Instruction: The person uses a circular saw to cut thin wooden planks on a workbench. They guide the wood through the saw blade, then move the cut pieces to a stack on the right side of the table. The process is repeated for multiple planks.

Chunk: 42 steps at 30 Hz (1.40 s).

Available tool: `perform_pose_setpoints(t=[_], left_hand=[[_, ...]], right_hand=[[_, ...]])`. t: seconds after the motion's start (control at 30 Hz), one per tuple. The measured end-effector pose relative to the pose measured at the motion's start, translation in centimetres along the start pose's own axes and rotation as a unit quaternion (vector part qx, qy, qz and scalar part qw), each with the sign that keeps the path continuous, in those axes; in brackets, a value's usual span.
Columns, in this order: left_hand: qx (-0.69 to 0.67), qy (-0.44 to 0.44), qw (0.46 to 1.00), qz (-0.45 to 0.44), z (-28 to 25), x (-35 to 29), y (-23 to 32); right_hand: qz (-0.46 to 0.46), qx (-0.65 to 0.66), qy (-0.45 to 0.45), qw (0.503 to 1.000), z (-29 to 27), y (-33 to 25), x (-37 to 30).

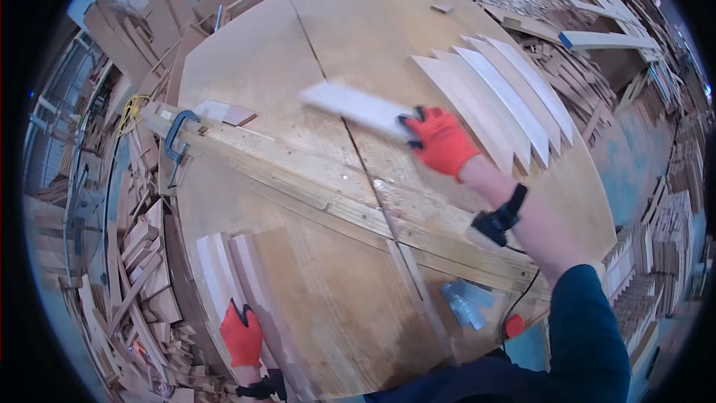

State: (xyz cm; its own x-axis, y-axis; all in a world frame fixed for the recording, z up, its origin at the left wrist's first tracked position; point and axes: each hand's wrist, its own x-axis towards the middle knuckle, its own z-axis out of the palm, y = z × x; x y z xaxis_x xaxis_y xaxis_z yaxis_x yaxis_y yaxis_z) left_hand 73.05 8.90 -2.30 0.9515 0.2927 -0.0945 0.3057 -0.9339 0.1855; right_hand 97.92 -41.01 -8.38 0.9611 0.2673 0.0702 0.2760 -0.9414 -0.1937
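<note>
My right hand [440, 138], in an orange-red glove with dark fingertips, grips one end of a pale wooden board [350, 107]. The board is smeared by motion and sits over the middle of the large plywood table [298, 276], beyond a long timber rail [298, 186]. At the near left, my left hand [242, 337], gloved alike, is closed at the edge of a wooden board [220, 269] in a small row of boards. Its fingertips are partly hidden. Several boards with slanted ends [477, 97] lie side by side to the right of my right hand.
A blue clamp [179, 138] grips the rail's left end. Thin metal plates [467, 303] and a red round object [514, 325] lie near the front edge. A dark slot [358, 149] runs through the tabletop. Wood offcuts [142, 269] pile up left, with stacked pieces [664, 246] at right.
</note>
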Motion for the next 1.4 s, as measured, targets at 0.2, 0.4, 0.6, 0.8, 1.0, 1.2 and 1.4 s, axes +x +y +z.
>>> perform_pose_setpoints(t=[0.2, 0.4, 0.6, 0.8, 1.0, 1.2, 1.4], left_hand=[[-0.053, -0.064, 0.992, -0.096, -2.1, 0.2, 2.2], [0.037, -0.012, 0.997, 0.064, -1.9, -0.7, 1.4], [0.005, -0.114, 0.985, 0.130, -4.2, 1.4, 13.3], [0.030, -0.153, 0.962, 0.223, -3.5, 2.4, 17.9], [0.049, -0.158, 0.959, 0.231, -2.6, 2.2, 19.7], [0.061, -0.117, 0.954, 0.268, -1.5, 2.4, 20.7], [0.103, 0.041, 0.899, 0.424, -0.9, 4.1, 23.6]], right_hand=[[0.267, -0.076, 0.127, 0.952, -6.3, 22.8, -9.5], [0.384, -0.090, 0.107, 0.913, -7.7, 31.8, -16.4], [0.349, 0.007, 0.077, 0.934, -3.8, 32.3, -18.4], [0.333, -0.002, 0.118, 0.936, -5.3, 29.5, -17.3], [0.259, 0.081, 0.173, 0.947, -6.7, 23.3, -15.5], [0.243, 0.003, 0.110, 0.964, -3.3, 11.4, -13.7], [0.232, -0.141, 0.006, 0.962, -3.2, 9.0, -13.6]])
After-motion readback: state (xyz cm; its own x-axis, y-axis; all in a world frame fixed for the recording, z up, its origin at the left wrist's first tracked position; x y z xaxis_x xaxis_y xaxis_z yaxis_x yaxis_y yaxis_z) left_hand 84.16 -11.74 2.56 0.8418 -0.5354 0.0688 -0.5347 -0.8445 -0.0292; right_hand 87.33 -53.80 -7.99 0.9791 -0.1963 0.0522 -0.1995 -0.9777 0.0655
